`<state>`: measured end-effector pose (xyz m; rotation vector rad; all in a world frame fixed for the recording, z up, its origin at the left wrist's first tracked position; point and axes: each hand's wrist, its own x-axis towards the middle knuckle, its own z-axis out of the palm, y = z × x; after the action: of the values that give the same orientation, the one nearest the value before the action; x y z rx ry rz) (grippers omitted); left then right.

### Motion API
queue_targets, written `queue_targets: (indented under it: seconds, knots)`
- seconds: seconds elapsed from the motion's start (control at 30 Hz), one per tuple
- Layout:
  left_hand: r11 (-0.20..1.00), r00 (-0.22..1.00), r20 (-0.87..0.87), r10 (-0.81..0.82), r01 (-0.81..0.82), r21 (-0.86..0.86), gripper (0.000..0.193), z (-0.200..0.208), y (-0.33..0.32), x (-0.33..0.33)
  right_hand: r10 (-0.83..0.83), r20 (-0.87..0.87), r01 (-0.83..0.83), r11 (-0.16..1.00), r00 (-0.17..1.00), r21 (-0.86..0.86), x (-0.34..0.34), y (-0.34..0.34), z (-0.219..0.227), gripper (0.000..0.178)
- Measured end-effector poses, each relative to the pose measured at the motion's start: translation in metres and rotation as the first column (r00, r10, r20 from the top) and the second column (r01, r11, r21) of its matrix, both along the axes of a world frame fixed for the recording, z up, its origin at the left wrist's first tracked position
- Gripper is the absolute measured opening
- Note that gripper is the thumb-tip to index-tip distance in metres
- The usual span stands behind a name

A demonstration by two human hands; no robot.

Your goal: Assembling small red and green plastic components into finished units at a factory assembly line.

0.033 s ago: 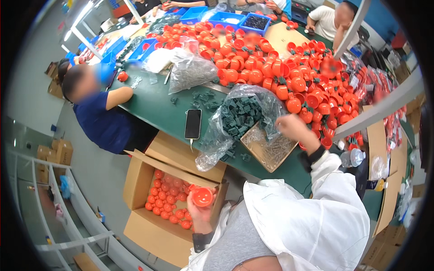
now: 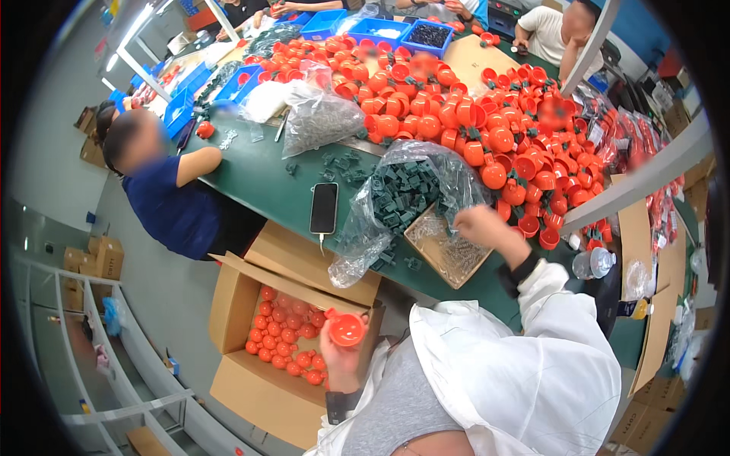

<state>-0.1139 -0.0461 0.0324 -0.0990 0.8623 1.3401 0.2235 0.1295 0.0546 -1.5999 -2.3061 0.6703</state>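
Biggest thing here is the long green surface [image 2: 258, 178], running up and away and mostly buried, so only its near-left stretch shows bare. On top of it sits a huge heap of orange cups [image 2: 487, 114]; the far end smears together and I can't pick single ones out. Below the surface edge there's an open cardboard box [image 2: 236, 380] on the floor, partly filled with more orange pieces, its right side hidden behind the white sleeve. A person in a dark blue shirt [image 2: 171, 205] sits at the left side of the surface. Next down, a clear plastic bag of dark green parts [image 2: 407, 190] slumps in the middle of the surface, with a black phone [image 2: 324, 207] lying just beside it on the left. The flat cardboard tray [image 2: 449, 251] holds tiny springs or something, too small to tell. The right hand [image 2: 480, 226] is over that tray at the bag's edge, fingers curled downward, but I can't tell if they're pinching anything. The left hand [image 2: 342, 357] is down over the box, fingers wrapped around one orange cup [image 2: 346, 329], open side facing up.
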Motion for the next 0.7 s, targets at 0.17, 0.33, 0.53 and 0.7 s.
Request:
queue_targets:
  seconds: [0.17,0.33,0.53,0.7]
  knots:
    - [0.984,0.990,0.047,-0.134,0.139,-0.108,0.035,-0.012,0.011,0.042,-0.046,0.109,0.044,0.999,0.993,0.021,-0.024,-0.040,-0.089,0.011]
    - [0.953,0.962,-0.079,-0.263,0.246,-0.176,0.032,-0.022,0.005,0.054,0.017,0.045,-0.026,0.976,0.999,0.215,-0.066,-0.043,-0.095,0.009]
    - [0.930,0.928,-0.153,-0.340,0.308,-0.201,0.032,-0.017,0.013,0.062,0.110,0.148,-0.143,0.961,0.983,0.235,-0.064,-0.033,-0.109,0.006]
    - [0.931,0.927,-0.170,-0.334,0.296,-0.216,0.034,-0.043,0.018,0.062,0.002,-0.150,0.032,0.974,0.989,0.222,-0.048,-0.018,-0.064,0.004]
